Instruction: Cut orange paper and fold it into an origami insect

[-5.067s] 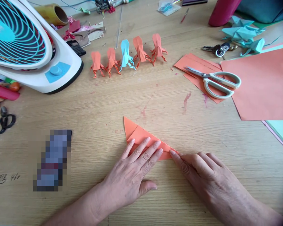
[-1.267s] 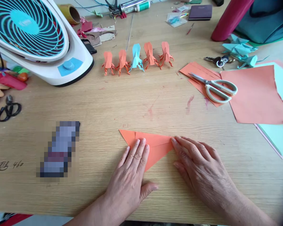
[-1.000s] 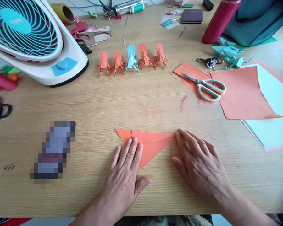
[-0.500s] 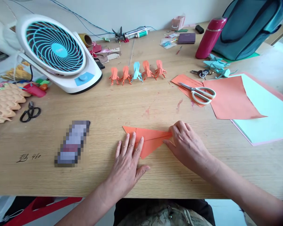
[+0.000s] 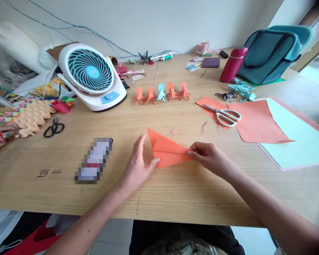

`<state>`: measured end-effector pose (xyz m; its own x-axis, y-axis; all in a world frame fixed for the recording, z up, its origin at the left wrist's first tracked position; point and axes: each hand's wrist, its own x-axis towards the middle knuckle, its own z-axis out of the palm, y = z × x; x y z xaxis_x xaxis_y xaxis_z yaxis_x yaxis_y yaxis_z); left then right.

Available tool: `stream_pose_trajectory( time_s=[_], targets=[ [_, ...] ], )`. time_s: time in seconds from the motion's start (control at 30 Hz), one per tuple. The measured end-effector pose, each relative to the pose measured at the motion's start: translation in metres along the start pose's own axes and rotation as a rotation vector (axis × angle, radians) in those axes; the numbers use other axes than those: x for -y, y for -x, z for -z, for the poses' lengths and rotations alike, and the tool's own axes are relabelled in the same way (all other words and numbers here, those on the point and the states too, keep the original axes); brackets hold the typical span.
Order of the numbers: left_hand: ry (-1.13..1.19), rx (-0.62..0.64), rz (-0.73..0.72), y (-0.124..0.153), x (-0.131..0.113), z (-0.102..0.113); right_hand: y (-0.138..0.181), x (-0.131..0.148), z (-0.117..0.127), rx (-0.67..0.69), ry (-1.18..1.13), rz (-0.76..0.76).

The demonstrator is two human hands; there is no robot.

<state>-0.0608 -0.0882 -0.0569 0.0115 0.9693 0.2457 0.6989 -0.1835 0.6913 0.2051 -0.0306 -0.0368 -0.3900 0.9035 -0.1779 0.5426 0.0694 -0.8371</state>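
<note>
An orange folded sheet of paper [image 5: 166, 148], roughly a kite or triangle with a crease along its length, is held just above the wooden table [image 5: 175, 198]. Its narrow right tip is pinched between the thumb and fingers of my right hand [image 5: 211, 157]. At the wide left end is my left hand [image 5: 139, 164], with thumb and fingers spread apart. The left thumb tip meets the paper's lower left corner; whether the other fingers touch behind it I cannot tell.
Several folded paper figures [image 5: 161, 92] stand in a row behind. White-handled scissors [image 5: 227, 117] lie on orange paper at right, beside larger sheets [image 5: 295, 148]. A phone [image 5: 94, 161], black scissors [image 5: 54, 128] and a fan [image 5: 91, 76] are at left. Another person's hand [image 5: 1, 134] shows far left.
My left hand has lifted off the paper and opened. The paper's left end has risen from the table, its right tip still pinched. The view has shifted, and another person's hand appears at left.
</note>
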Motion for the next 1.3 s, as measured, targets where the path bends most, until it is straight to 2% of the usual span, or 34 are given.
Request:
stream_pose_trajectory(
  time_s=[0.07, 0.13, 0.17, 0.23, 0.3, 0.47, 0.6, 0.8, 1.0, 1.17, 1.3],
  targets=[
    [0.271, 0.002, 0.177, -0.021, -0.003, 0.006, -0.005, -0.001, 0.001, -0.027, -0.170, 0.009],
    [0.563, 0.141, 0.303, -0.040, -0.011, 0.011, -0.008, 0.001, -0.001, -0.061, -0.314, 0.004],
    [0.686, 0.228, 0.319, -0.049, -0.017, 0.012, -0.009, 0.002, -0.002, -0.073, -0.361, -0.004],
    [0.856, 0.258, 0.357, -0.061, -0.027, 0.012, -0.008, 0.004, -0.006, -0.060, -0.425, -0.020],
    [0.915, 0.264, 0.396, -0.071, -0.035, 0.010, -0.007, 0.006, -0.009, -0.021, -0.465, -0.030],
    [0.891, 0.309, 0.393, -0.085, -0.047, 0.002, -0.011, 0.007, -0.005, 0.113, -0.546, -0.005],
    [0.862, 0.437, 0.385, -0.088, -0.056, -0.009, -0.017, 0.014, -0.001, 0.211, -0.604, -0.045],
    [0.826, 0.483, 0.386, -0.089, -0.054, -0.018, -0.018, 0.009, -0.009, 0.213, -0.615, -0.113],
    [0.785, 0.443, 0.361, -0.096, -0.048, -0.013, -0.017, 0.005, -0.008, 0.285, -0.574, -0.110],
    [0.683, 0.449, 0.313, -0.094, -0.048, -0.021, -0.018, 0.006, -0.011, 0.194, -0.600, -0.102],
    [0.728, 0.418, 0.333, -0.092, -0.047, -0.026, -0.017, 0.009, -0.013, 0.169, -0.672, -0.154]
  ],
)
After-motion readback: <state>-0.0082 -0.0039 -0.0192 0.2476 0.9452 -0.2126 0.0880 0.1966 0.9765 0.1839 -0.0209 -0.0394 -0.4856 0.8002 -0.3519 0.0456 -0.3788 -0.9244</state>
